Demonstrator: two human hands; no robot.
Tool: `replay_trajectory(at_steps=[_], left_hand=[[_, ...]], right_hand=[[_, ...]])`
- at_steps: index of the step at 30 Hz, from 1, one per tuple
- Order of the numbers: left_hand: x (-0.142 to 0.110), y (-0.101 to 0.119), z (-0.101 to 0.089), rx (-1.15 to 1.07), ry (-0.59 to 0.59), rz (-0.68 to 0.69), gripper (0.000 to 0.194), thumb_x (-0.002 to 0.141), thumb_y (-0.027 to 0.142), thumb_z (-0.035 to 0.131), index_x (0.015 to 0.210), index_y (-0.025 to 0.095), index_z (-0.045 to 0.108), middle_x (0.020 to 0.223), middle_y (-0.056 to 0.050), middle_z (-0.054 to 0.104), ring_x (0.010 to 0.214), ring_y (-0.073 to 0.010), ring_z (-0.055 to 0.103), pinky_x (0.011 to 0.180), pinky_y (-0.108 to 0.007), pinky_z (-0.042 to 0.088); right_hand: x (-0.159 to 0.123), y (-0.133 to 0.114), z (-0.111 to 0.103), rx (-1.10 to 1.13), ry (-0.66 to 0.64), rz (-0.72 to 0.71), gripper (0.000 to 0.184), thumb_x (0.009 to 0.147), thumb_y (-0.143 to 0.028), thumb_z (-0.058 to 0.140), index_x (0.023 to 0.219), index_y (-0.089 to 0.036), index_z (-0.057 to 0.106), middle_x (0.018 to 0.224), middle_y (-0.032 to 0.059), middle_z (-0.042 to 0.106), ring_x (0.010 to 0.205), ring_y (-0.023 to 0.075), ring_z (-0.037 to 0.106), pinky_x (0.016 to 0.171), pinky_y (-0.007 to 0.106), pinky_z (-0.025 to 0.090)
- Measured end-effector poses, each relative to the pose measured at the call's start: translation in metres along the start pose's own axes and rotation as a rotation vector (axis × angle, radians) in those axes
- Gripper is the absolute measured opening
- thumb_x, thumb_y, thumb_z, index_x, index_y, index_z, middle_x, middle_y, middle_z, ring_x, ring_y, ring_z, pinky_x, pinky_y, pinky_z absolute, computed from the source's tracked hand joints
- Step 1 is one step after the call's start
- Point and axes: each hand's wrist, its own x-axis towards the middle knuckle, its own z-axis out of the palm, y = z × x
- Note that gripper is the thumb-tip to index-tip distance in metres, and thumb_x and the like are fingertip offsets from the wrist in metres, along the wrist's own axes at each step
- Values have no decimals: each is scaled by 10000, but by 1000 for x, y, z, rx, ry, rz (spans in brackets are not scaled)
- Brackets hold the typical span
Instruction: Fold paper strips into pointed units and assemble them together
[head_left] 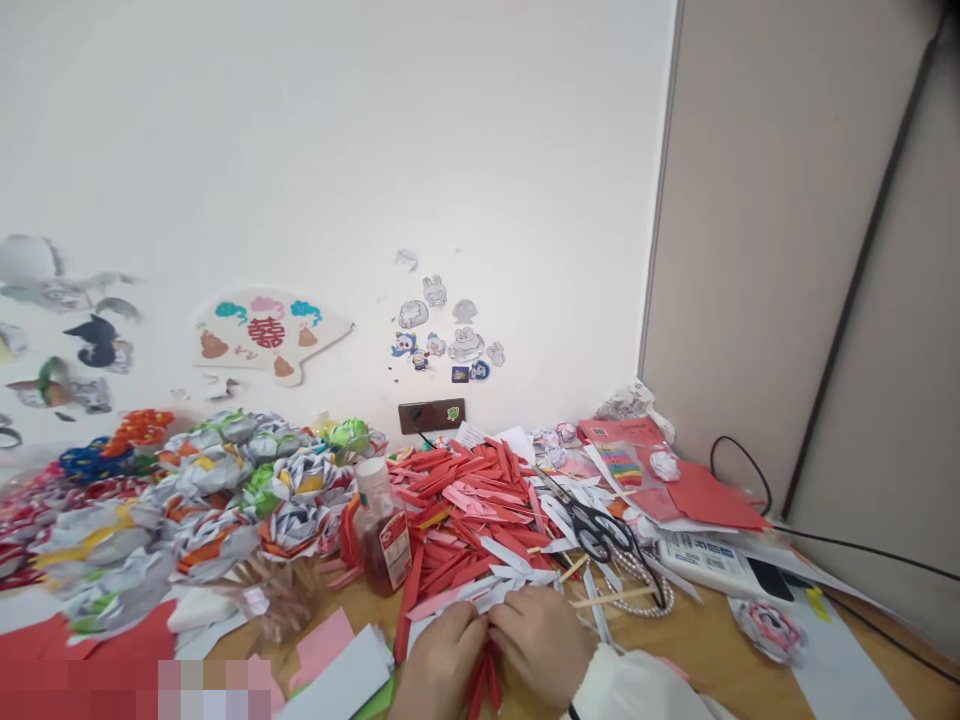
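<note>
At the table's front edge my left hand (444, 655) and my right hand (541, 640) meet, fingers closed together. Red folded paper strips (487, 685) stick out below my fingertips; the gripped part is hidden by my fingers. Just beyond my hands is a big heap of red folded paper strips (469, 510). White folded strips (517, 560) lie along its near side. Black-handled scissors (596, 530) rest on the heap's right side. Left of the heap stands a bottle with red-brown contents (382, 540).
Multicoloured folded-paper pieces (225, 480) are piled at the left. Paper sheets (345, 675) lie left of my hands. To the right are a pearl string (660, 600), a white calculator-like device (712, 562), red paper (716, 495) and a wrapped paper flower (771, 630). A wall (450, 150) closes the back.
</note>
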Motion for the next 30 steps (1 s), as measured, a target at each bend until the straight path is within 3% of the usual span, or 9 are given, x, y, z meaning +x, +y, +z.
replay_trajectory(at_steps=[9,12,21,27,30], left_hand=[[-2,-4,9,15,133,58,230,837,99,319,859,202,524,776,-51,627,710,-164,619,598,-256,526],[-1,-3,6,-19,148,64,247,833,98,325,884,212,538,790,-46,629,731,-160,617,621,-251,530],[4,10,-14,-95,13,0,321,814,45,308,963,220,532,856,-44,610,774,-162,577,698,-298,511],[6,10,-13,26,-44,7,247,829,62,321,789,188,530,779,-37,591,700,-166,549,625,-301,490],[5,9,-14,51,-5,17,229,845,96,321,833,190,529,850,-54,594,759,-176,553,655,-312,487]], right_hand=[[2,0,-1,17,27,32,112,802,-212,479,700,-204,525,638,-16,619,578,138,545,507,254,283],[2,1,4,-14,58,-19,140,822,-208,451,696,-195,511,619,-9,606,561,141,534,508,256,289],[-2,6,3,-35,69,-122,171,840,-157,406,711,-175,516,620,15,563,574,144,490,536,272,288],[-4,1,-4,-64,10,-14,118,819,-181,483,714,-188,536,646,17,561,644,170,486,548,283,273],[-5,7,-7,-93,-8,43,124,813,-168,501,697,-191,538,631,17,550,635,169,476,538,282,269]])
